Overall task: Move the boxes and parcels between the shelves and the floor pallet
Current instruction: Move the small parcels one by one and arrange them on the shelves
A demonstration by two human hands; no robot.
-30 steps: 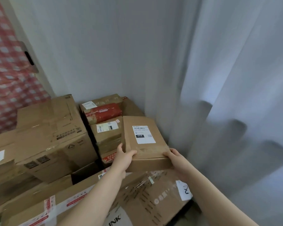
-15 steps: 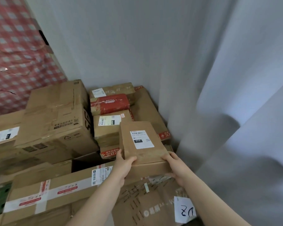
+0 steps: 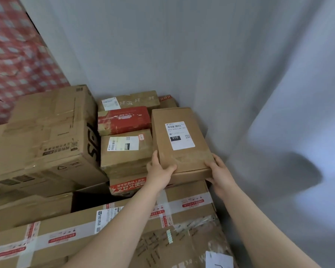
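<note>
I hold a flat brown cardboard box [image 3: 179, 140] with a white shipping label marked 010, lengthwise over the back right of a stack of parcels. My left hand [image 3: 160, 168] grips its near left corner, thumb on top. My right hand [image 3: 219, 172] grips the near right corner, fingers under the edge. Just left of it lie a labelled brown parcel [image 3: 126, 151], a red parcel [image 3: 123, 119] and another brown parcel [image 3: 128, 100] behind. What the box rests on is hidden.
A large brown carton [image 3: 45, 136] stands at the left. Long taped cartons [image 3: 70, 232] lie across the front under my arms. A white curtain [image 3: 278, 113] hangs close on the right and behind. Red checked cloth [image 3: 16, 60] covers the upper left.
The box has moved away from me and slightly right, toward the back right corner beside the labelled parcels. Both hands kept their grip on its near corners.
</note>
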